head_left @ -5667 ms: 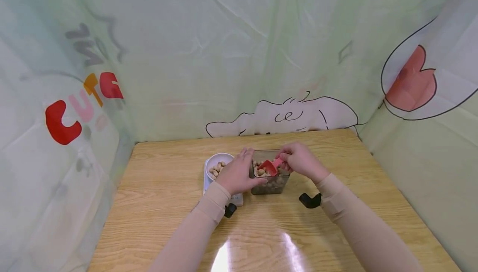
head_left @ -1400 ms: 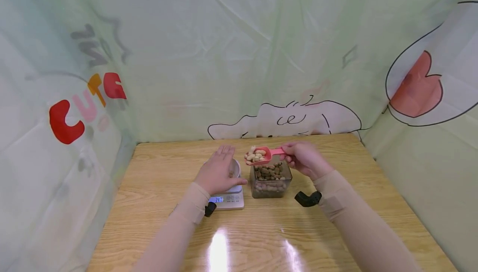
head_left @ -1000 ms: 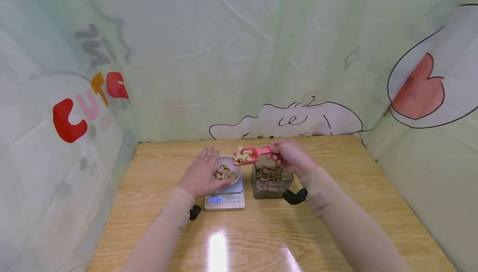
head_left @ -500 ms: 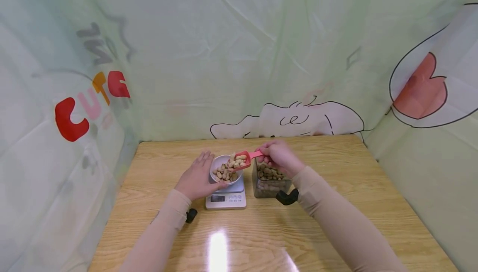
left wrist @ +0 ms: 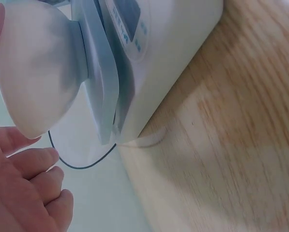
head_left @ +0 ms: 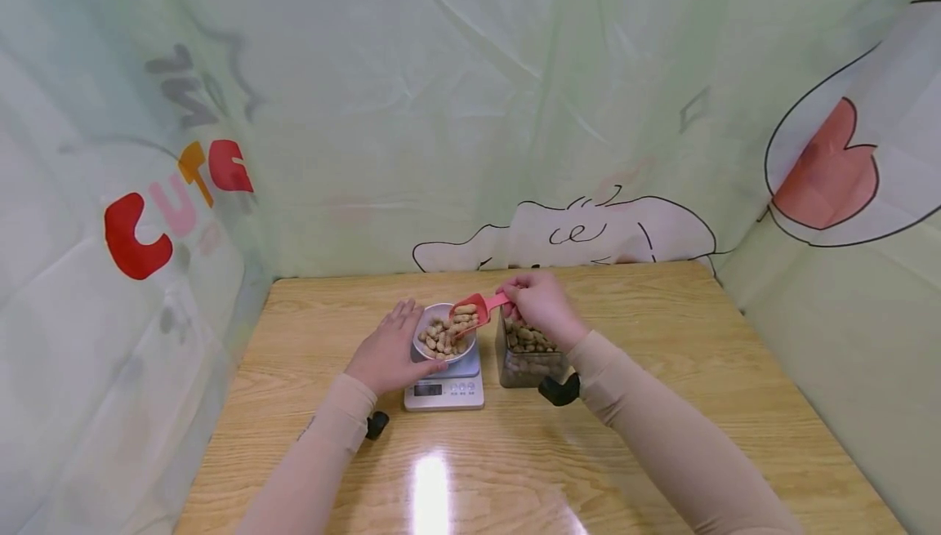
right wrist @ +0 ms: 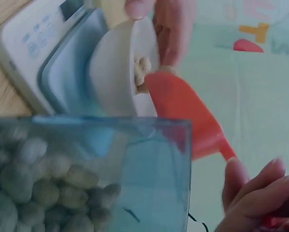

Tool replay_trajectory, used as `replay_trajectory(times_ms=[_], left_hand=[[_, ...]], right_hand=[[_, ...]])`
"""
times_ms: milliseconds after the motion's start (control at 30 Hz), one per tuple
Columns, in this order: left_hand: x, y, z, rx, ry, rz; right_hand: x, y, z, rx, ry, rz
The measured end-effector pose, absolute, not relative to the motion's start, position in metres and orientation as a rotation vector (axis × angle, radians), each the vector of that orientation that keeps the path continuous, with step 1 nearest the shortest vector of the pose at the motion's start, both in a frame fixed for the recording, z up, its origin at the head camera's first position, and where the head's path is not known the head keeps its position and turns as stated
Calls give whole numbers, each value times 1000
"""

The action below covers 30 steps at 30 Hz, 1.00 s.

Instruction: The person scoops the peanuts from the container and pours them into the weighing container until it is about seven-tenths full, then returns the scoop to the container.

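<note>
A white bowl (head_left: 425, 318) with peanuts sits on a small kitchen scale (head_left: 463, 401). My left hand (head_left: 384, 355) is round the bowl's left side, thumb at the near rim and fingers at the far side. In the left wrist view the left fingertips (left wrist: 28, 140) touch or nearly touch the bowl (left wrist: 35, 67). My right hand (head_left: 542, 306) pinches the handle of a red scoop (right wrist: 188, 111). The scoop, holding peanuts, tilts down to the left over the bowl's right rim. Beneath my right hand stands a clear dark-tinted container (head_left: 531, 372) of peanuts.
The wooden table (head_left: 625, 437) backs onto a printed curtain (head_left: 353, 151). Black wrist mounts (head_left: 560, 390) jut from both wrists near the scale and the container. The scale's display (head_left: 428, 390) looks dark.
Earlier the scoop dug in the container while my left hand steadied it. My left hand moved left to the bowl; the loaded scoop travelled left and tipped over it. The lit display reading is gone.
</note>
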<state>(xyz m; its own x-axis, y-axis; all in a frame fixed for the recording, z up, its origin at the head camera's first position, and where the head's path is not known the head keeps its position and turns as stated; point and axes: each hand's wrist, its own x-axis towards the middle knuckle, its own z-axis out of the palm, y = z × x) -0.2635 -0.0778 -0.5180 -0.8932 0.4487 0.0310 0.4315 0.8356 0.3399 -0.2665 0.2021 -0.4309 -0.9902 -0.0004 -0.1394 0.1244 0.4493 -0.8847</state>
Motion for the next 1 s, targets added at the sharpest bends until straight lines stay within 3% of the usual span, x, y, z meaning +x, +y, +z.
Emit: replay_trajectory(times_ms=[267,467,1000], left_hand=[[-262,-79,-516,724,2952,522],[-261,-79,-515,735,2946,534],[-259,-78,-514,741,2956,508]], right_hand=[[-251,192,-425,-229,2881,-1412],[-245,190,-422,-333,2996,-1352],[-251,216,-427,-43,2608,-1741]])
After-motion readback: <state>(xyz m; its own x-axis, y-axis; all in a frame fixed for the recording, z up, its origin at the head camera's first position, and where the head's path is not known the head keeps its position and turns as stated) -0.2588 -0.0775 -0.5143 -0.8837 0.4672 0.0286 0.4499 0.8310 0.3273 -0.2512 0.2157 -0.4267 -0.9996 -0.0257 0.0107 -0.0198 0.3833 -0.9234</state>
